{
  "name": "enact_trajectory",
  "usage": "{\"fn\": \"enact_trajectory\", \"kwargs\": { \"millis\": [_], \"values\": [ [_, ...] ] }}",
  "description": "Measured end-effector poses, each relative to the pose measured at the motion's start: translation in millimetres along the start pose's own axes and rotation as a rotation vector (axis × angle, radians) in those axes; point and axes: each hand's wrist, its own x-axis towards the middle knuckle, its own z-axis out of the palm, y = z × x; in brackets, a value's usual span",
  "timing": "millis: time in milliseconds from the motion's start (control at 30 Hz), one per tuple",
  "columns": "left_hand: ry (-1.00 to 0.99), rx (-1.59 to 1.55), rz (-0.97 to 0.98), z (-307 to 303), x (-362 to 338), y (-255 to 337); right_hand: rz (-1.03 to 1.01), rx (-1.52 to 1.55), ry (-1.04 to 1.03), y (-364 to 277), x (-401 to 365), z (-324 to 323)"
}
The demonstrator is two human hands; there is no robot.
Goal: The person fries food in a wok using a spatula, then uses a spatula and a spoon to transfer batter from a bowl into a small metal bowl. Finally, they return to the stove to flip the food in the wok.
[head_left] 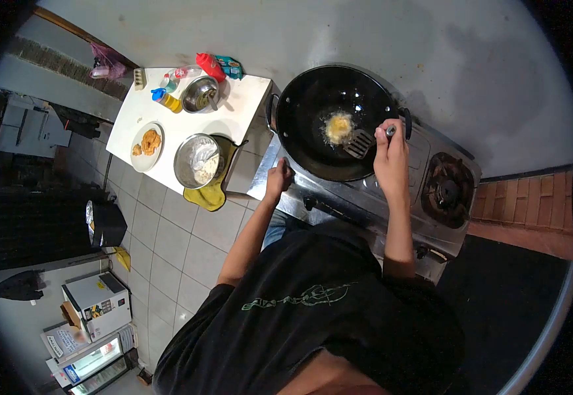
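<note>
My right hand (391,155) is closed around the handle of a slotted spatula (360,143). The spatula's blade sits inside a large black wok (299,135), beside a golden piece of food (339,127) that bubbles in oil at the wok's bottom. My left hand (278,178) is closed at the front left edge of the steel gas stove (342,191), below the wok's left handle. Something dark shows at its fingers, but I cannot make out what it is.
Left of the stove, a white table (247,99) bears a plate (156,161) of fried food, a steel bowl (180,164) of whitish mix, a smaller steel bowl (197,82) and bottles. A yellow cloth (207,196) hangs over its edge. A second burner (445,189) is at right.
</note>
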Motion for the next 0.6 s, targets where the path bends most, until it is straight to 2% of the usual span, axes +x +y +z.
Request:
{"fn": "enact_trajectory", "kwargs": {
  "millis": [433, 600],
  "values": [
    [0.049, 0.036, 0.003, 4.9, -6.3, 6.7, -0.017, 0.04, 0.035, 6.2, -0.9, 2.0],
    [0.05, 0.039, 0.005, 5.0, -6.5, 6.4, -0.06, -0.041, 0.06, 4.2, 1.5, 1.3]
  ]
}}
